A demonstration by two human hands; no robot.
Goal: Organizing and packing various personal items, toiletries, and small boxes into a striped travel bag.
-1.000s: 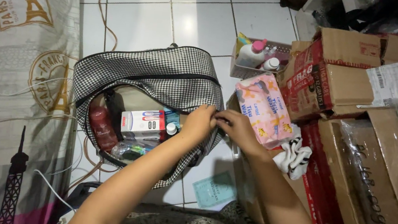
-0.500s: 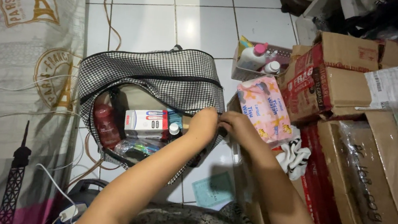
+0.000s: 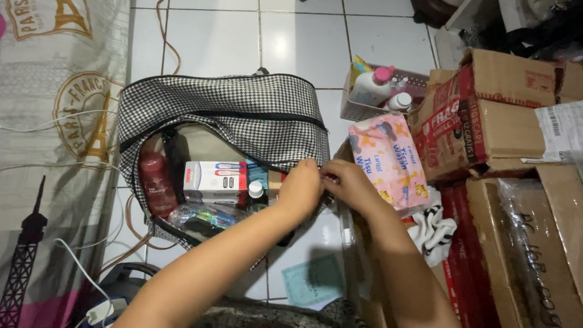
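Note:
A black-and-white houndstooth bag (image 3: 239, 109) lies open on the white tiled floor. Inside it I see a dark red bottle (image 3: 153, 183), a red-and-white box (image 3: 216, 175) and a clear packet (image 3: 207, 217). My left hand (image 3: 301, 187) and my right hand (image 3: 348, 184) meet at the bag's right end, fingers pinched together on its edge, where the zip seems to be. What exactly the fingertips hold is hidden. A pink tissue pack (image 3: 388, 161) leans right beside my right hand.
Cardboard boxes (image 3: 505, 116) are stacked along the right. A small basket (image 3: 357, 109) with bottles stands behind the tissue pack. A printed mat (image 3: 23, 116) covers the floor at left, with cables (image 3: 154, 14) trailing over it. A green paper (image 3: 314, 282) lies on the tiles.
Both hands stay pinched at the bag's right end. The view has shifted slightly; nothing else has visibly moved.

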